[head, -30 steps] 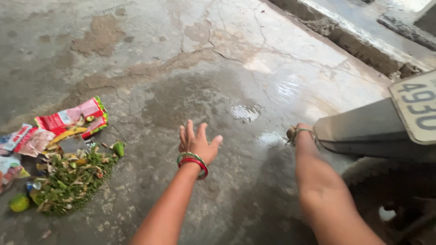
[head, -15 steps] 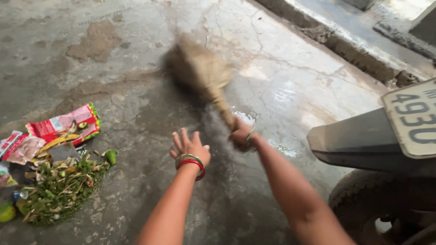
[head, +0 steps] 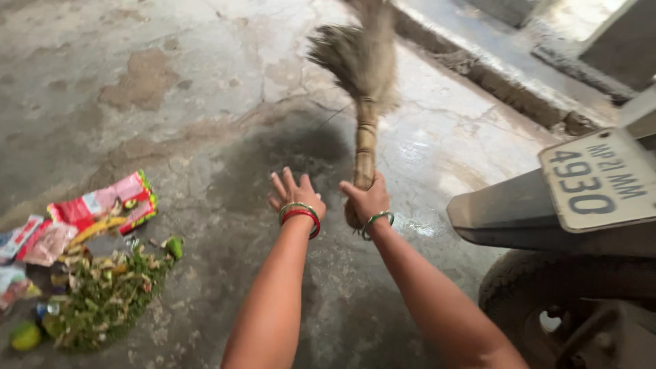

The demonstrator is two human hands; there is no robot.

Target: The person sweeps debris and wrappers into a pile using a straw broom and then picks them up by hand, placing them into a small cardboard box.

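Grass broom (head: 362, 82): being gripped at its bound handle by the right hand (head: 367, 198), long axis pointing away, bristles raised; left hand (head: 294, 195) spread empty just beside it.

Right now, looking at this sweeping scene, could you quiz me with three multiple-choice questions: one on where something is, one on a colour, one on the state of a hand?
1. Where does the rubbish pile lie?
A. On the floor to the person's left
B. Under the vehicle
C. On the raised ledge

2. What colours are the bangles on the left wrist?
A. Blue and white
B. Red and green
C. Black only

3. What is the left hand doing?
A. Gripping the broom
B. Spread open, holding nothing
C. Picking up a wrapper

Answers:
1. A, the leaves and wrappers sit on the concrete floor at lower left.
2. B, a red band and a green band ring the wrist.
3. B, its fingers are splayed, while the right hand grips the broom handle.
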